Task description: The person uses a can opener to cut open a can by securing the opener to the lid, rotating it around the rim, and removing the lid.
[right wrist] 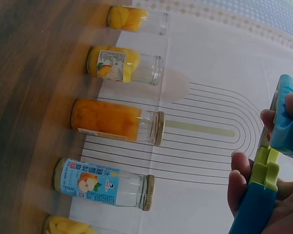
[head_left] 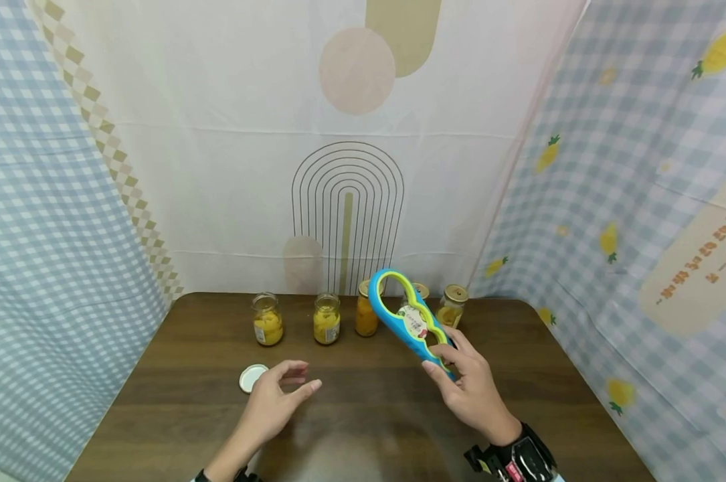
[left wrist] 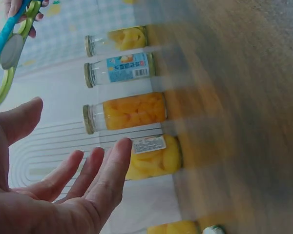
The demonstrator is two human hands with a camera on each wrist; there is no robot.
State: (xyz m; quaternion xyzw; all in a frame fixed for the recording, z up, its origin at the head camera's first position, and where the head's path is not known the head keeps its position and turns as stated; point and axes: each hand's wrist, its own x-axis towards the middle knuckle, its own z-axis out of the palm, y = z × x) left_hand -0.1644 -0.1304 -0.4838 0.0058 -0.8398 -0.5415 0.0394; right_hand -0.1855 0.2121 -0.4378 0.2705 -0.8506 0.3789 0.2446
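Cloth [head_left: 236, 167] backs the table [head_left: 363, 422]. Left of the orange jar [head_left: 366, 318]: loose lid [head_left: 251, 379], relaxed empty left hand [head_left: 275, 396], two open jars [head_left: 326, 325]; to its right, the right hand [head_left: 472, 389] grips the blue opener [head_left: 413, 323] by one end, seemingly leaving the other free.

Brown table [head_left: 369, 408]. Upright in row along far edge: two open jars [head_left: 268, 328] on left, three lidded jars [head_left: 366, 320] on right. White lid [head_left: 251, 379] in front of leftmost jar.

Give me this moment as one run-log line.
right-hand grip: holds blue-and-green jar opener | left-hand grip: empty | uncapped jars: two | capped jars: three | white lid: on wooden table
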